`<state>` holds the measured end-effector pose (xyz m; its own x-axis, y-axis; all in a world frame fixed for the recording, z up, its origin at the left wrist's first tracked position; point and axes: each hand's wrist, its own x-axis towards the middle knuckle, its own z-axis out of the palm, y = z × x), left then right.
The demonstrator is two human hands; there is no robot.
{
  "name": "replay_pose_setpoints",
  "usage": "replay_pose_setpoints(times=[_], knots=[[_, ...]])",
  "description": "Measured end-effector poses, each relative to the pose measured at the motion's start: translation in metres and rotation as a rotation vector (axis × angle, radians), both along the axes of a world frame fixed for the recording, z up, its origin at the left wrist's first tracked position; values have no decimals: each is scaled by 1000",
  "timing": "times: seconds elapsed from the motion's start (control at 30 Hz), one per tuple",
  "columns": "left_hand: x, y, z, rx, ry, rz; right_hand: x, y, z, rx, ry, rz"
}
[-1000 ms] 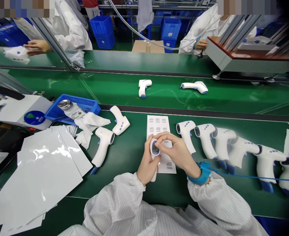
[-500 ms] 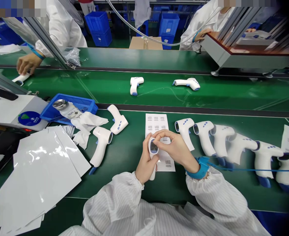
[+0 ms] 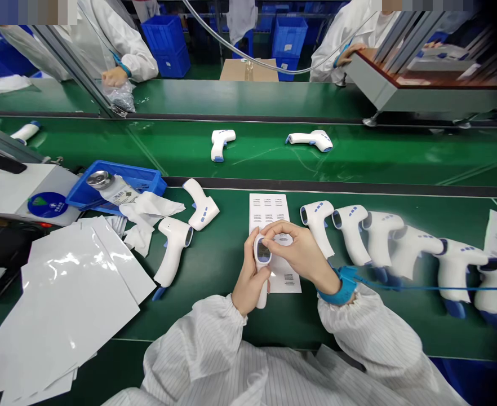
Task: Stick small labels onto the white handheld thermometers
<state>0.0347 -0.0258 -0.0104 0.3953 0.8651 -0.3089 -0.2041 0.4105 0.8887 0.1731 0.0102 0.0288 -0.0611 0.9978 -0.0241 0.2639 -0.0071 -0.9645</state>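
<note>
My left hand (image 3: 248,285) is wrapped round a white handheld infrared thermometer (image 3: 263,256), its dark screen facing up. With fingers bent, my right hand (image 3: 299,248) grips the thermometer's upper end, thumb and fingertips at the screen edge. Whether a small piece is between those fingertips is hidden. Under both hands lies a white sheet of printed labels (image 3: 269,206). To the left are two more thermometers, one standing (image 3: 174,248) and one lying (image 3: 202,206). A row of thermometers (image 3: 352,234) reaches out to the right, blurred in part.
Glossy white sheets (image 3: 79,293) cover the left side, near crumpled tissue (image 3: 151,208) and a blue tray (image 3: 158,183) holding a bottle. Beyond runs a green conveyor belt (image 3: 168,149) carrying several thermometers. A blue cord stretches right from my wristband (image 3: 341,286). Co-workers stand across.
Thermometers on the belt have shifted left. The co-worker's hand at far left has let go of a thermometer and moved right to a plastic bag. My hands have hardly moved.
</note>
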Motion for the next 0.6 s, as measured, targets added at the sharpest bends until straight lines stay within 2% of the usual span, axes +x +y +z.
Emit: replay_pose_setpoints(times=[0.3, 0.6], knots=[[-1, 0, 3, 18, -21, 9, 0, 0, 0, 6, -9, 8], [0, 0, 3, -71, 34, 43, -1, 1, 0, 2, -14, 3]])
